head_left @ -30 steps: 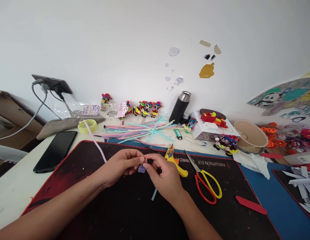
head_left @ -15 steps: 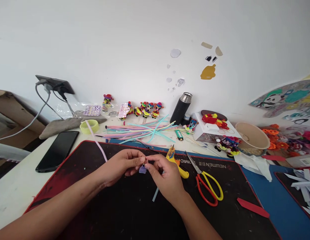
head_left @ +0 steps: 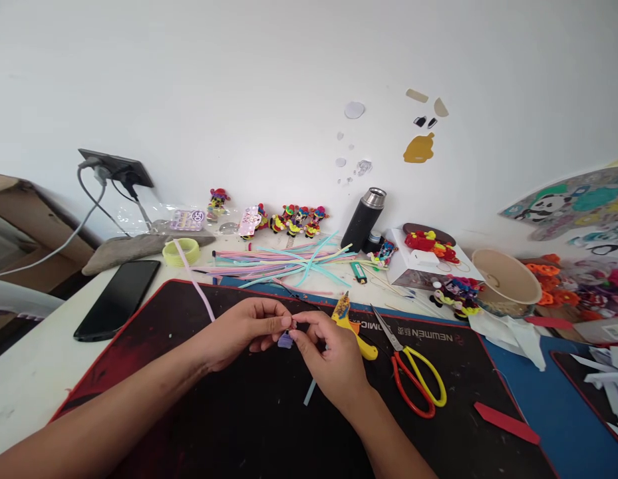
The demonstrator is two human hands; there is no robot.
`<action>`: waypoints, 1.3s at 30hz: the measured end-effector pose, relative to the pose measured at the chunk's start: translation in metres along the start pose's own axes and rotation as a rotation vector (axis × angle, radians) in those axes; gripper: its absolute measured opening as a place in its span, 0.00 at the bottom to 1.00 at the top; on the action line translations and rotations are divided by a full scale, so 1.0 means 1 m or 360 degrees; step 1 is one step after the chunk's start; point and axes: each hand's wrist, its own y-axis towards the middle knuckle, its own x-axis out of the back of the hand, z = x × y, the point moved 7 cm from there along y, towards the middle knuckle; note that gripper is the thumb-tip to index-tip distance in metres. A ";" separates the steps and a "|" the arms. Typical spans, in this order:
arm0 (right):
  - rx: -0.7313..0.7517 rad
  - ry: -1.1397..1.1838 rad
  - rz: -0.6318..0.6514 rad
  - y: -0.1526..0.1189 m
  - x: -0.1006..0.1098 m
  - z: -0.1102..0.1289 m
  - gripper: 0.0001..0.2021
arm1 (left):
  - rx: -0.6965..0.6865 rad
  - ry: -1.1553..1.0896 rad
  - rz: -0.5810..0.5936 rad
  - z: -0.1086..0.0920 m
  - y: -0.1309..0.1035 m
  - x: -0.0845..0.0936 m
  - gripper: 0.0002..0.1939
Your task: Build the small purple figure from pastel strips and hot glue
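With my left hand [head_left: 239,330] and right hand [head_left: 333,356] both pinching the small purple piece [head_left: 285,340] just above the black mat [head_left: 154,346], I judge it best to keep fingertips close and twist gently.

Purple piece [head_left: 285,341]; black mat [head_left: 229,412] w/ red edge; scissors [head_left: 413,379] red/yellow; black phone [head_left: 118,298].

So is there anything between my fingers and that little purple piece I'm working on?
Nothing visible. The left hand and right hand meet fingertip to fingertip over the black mat, with the small purple piece pinched right at their tips. The glue gun and scissors lie off to the right, apart from the hands.
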 end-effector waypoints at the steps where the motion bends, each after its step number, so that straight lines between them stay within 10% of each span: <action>1: -0.0002 -0.0005 0.0001 0.000 0.000 0.000 0.08 | -0.0007 0.0019 -0.0009 -0.001 0.000 0.000 0.24; 39: 0.0046 -0.0090 -0.0120 -0.002 0.004 0.003 0.09 | -0.0064 0.0041 -0.0023 -0.003 0.000 0.001 0.26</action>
